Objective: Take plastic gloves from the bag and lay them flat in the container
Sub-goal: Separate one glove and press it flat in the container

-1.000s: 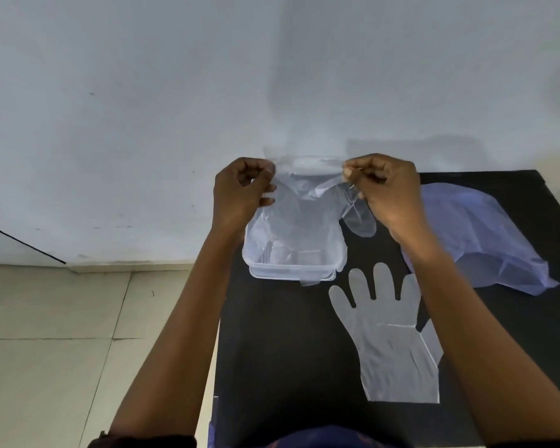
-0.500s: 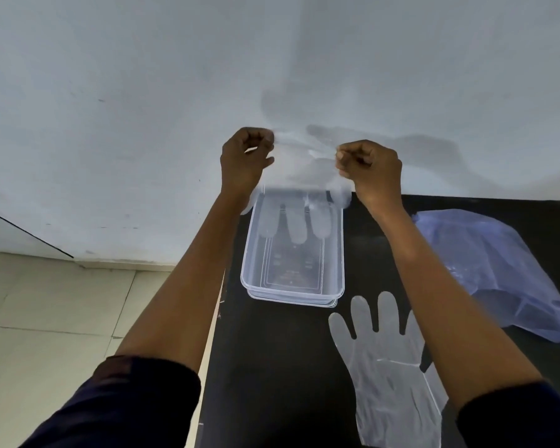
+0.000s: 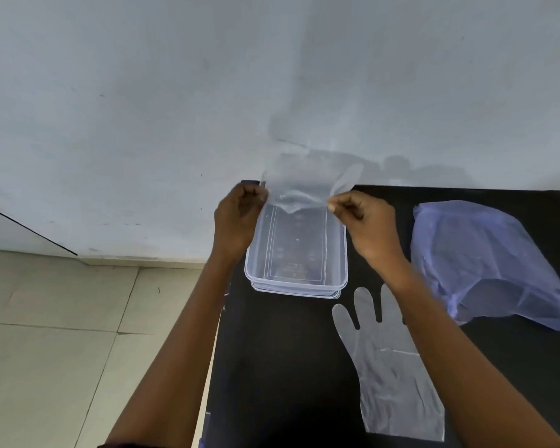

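Note:
Both hands pinch one clear plastic glove (image 3: 307, 181) stretched between them over the far end of the clear container (image 3: 296, 282). My left hand (image 3: 238, 221) grips its left edge and my right hand (image 3: 364, 224) its right edge. The glove billows up and away toward the wall, with a fold sagging onto the container's far rim. A second clear glove (image 3: 392, 373) lies flat on the black table (image 3: 272, 367), fingers pointing at the container; my right forearm covers part of it. The pale blue bag (image 3: 485, 263) lies crumpled at the right.
The container stands near the table's far left corner, close to a grey-white wall (image 3: 175, 108). Tiled floor (image 3: 62, 334) lies left of the table edge.
Both hands came down from in front of the wall to the container's far end. The glove, which hung with its fingers down into the container, now flares upward behind the hands.

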